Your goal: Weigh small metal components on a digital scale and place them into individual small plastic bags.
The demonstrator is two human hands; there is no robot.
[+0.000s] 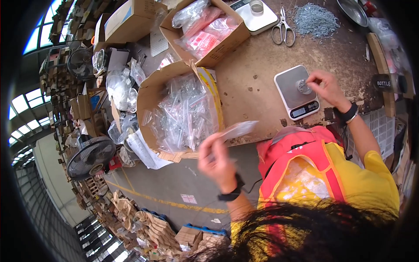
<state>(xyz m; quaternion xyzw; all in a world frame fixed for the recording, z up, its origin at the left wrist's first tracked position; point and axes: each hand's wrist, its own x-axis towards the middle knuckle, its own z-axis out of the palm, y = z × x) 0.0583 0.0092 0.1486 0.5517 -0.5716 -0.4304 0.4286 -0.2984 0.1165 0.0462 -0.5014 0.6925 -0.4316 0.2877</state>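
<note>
A small clear plastic bag (241, 129) is pinched in my left hand (216, 161), held up in front of the table edge beside an open carton. My right hand (328, 88) is closed, its fingertips together at the right rim of a small round cup (302, 87). Whether they grip the rim or a small piece is hidden. Small metal pieces show in the cup, which stands on a white digital scale (297, 98). The open carton (153, 146) to the left is heaped with clear zip bags (185, 115), some with small metal parts inside.
A second carton (235, 32) with red and clear plastic bags stands farther back. Beyond the scale are scissors (283, 28), a pile of small metal screws or similar pieces (316, 20) and another white scale (262, 22). A wooden strip (379, 54) bounds the table's right side. A fan (91, 158) is left.
</note>
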